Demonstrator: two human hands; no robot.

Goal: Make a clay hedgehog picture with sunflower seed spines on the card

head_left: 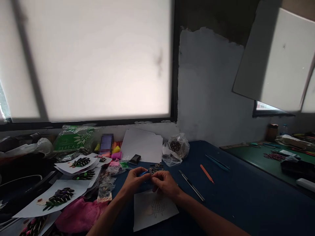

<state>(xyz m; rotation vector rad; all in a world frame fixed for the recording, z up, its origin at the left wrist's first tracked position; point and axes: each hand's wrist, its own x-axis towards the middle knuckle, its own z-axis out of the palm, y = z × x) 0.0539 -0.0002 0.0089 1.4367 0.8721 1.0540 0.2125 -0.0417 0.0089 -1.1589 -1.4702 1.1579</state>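
My left hand (135,179) is closed in a pinch, with a small bright blue thing (144,173) showing between thumb and fingers; its kind is unclear. Close against it, my right hand (165,184) is pinched too, and what its fingertips hold is too small to name. Just beyond both hands lies a small pile of striped seeds (157,167), like sunflower seeds. Below them is a white sheet (145,216) with a pencil-like line drawing. To the right of my right hand rest a slim metal craft tool (193,186) and an orange pen-like tool (207,173).
Blue tweezers (218,163) lie farther right on the dark blue table (246,196). A plastic bag of seeds (180,146) and blank paper (141,144) sit by the wall. Leftward are sheets bearing seed pieces (61,196), a pink cloth (78,213) and a green packet (73,139).
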